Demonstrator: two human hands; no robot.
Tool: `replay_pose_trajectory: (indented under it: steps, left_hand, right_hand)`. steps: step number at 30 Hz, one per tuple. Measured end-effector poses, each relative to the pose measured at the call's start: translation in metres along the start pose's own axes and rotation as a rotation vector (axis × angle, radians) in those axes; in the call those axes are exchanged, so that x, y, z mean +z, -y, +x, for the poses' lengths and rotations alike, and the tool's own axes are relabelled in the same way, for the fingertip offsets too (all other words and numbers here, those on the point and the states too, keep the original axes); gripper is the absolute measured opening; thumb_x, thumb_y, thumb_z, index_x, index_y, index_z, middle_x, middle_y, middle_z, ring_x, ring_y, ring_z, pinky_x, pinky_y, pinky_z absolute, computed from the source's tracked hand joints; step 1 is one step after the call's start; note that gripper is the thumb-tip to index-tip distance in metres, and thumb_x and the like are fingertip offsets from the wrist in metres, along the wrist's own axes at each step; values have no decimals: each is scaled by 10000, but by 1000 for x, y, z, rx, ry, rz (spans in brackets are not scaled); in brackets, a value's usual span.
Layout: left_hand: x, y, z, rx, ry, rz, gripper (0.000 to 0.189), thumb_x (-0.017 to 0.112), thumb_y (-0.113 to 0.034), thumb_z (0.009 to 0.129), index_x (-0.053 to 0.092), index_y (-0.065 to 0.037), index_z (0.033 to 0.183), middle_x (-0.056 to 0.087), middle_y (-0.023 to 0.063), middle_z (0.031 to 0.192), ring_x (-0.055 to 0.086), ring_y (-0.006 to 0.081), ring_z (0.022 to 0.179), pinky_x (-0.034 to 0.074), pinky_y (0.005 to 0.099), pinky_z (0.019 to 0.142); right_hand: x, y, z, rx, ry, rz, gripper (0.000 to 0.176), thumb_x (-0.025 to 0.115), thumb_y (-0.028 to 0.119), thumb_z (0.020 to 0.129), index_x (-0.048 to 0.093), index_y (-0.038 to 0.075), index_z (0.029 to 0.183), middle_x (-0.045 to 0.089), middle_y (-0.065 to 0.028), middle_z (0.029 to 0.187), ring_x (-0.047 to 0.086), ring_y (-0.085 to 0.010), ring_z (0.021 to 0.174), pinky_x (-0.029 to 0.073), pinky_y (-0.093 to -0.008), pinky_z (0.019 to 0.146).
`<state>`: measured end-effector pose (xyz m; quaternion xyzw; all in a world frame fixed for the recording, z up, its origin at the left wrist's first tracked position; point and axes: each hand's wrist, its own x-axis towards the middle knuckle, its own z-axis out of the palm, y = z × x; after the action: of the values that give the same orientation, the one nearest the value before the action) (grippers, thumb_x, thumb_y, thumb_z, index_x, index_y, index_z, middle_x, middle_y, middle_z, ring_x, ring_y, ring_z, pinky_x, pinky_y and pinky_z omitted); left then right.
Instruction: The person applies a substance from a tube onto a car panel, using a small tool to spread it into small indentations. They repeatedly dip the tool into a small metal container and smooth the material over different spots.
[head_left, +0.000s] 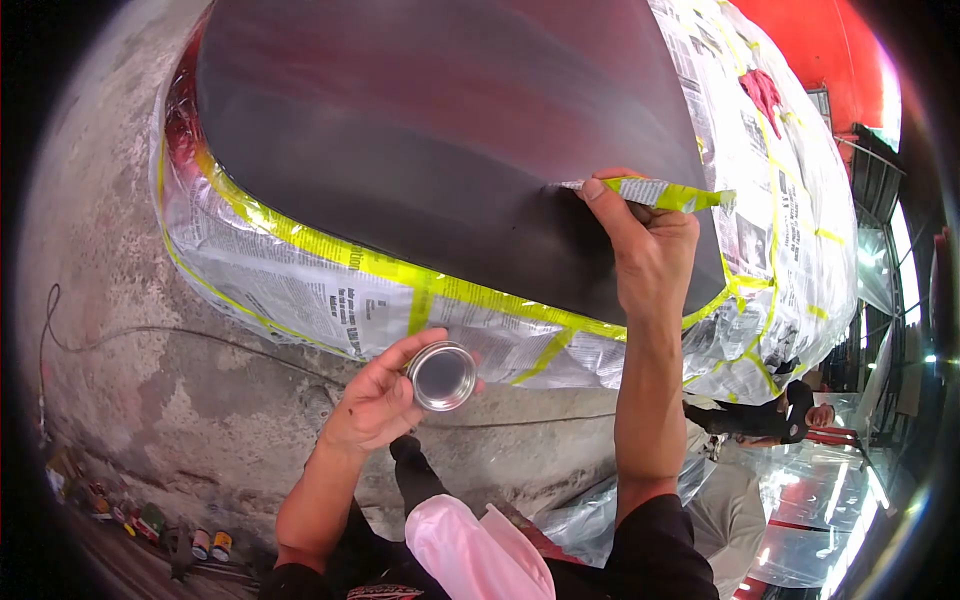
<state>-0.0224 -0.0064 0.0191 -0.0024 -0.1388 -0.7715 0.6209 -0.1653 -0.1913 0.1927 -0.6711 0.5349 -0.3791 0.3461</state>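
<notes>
My left hand (375,395) is closed around a small round metal tin (444,376), held in front of the car's masked edge with its open top facing me. In my right hand (655,240) is a narrow folded strip of newspaper (645,191) with yellow tape at its outer end, pinched between thumb and fingers. The strip's pointed left tip is right at the dark grey car hood (420,150), and the hand casts a shadow there. Small dark specks show on the hood left of the tip.
Newspaper, plastic film and yellow masking tape (420,271) wrap the car around the hood. A hose (200,332) runs over the concrete floor. Cans (221,545) stand at lower left. Another person (765,415) is at right. A red cloth (760,92) lies on the masked part.
</notes>
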Motion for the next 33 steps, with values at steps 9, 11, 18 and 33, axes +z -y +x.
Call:
replay_pose_trajectory:
  steps: [9, 11, 18, 33]
  left_hand:
    - [-2, -1, -3, -5, 2, 4, 589, 515, -231, 979, 264, -50, 1480, 434, 251, 1412, 491, 388, 1261, 333, 483, 1081]
    - [-3, -1, -4, -8, 0, 4, 588, 513, -229, 980, 262, -50, 1481, 430, 253, 1415, 490, 388, 1262, 332, 482, 1081]
    - [-5, -1, -5, -5, 3, 65, 612, 518, -261, 976, 246, -56, 1484, 376, 303, 1427, 459, 456, 1264, 357, 529, 1058]
    - [-4, -10, -7, 11, 12, -24, 587, 516, -208, 977, 259, -30, 1474, 425, 254, 1418, 472, 399, 1276, 317, 502, 1093]
  right_hand:
    - [3, -3, 0, -40, -7, 71, 104, 714, -11, 820, 699, -21, 923, 677, -26, 840, 611, -76, 769, 457, -205, 705]
    - [5, -3, 0, -74, -25, 43, 121, 736, 92, 818, 697, -12, 866, 619, 9, 734, 529, -61, 652, 402, -220, 568]
    - [7, -3, -2, -81, -45, 25, 129, 735, 105, 819, 701, -11, 865, 617, 18, 735, 526, -54, 653, 394, -216, 561]
    - [-15, -12, 0, -92, -46, 446, 114, 639, 14, 873, 667, -33, 973, 683, -115, 926, 673, -216, 921, 529, -327, 851]
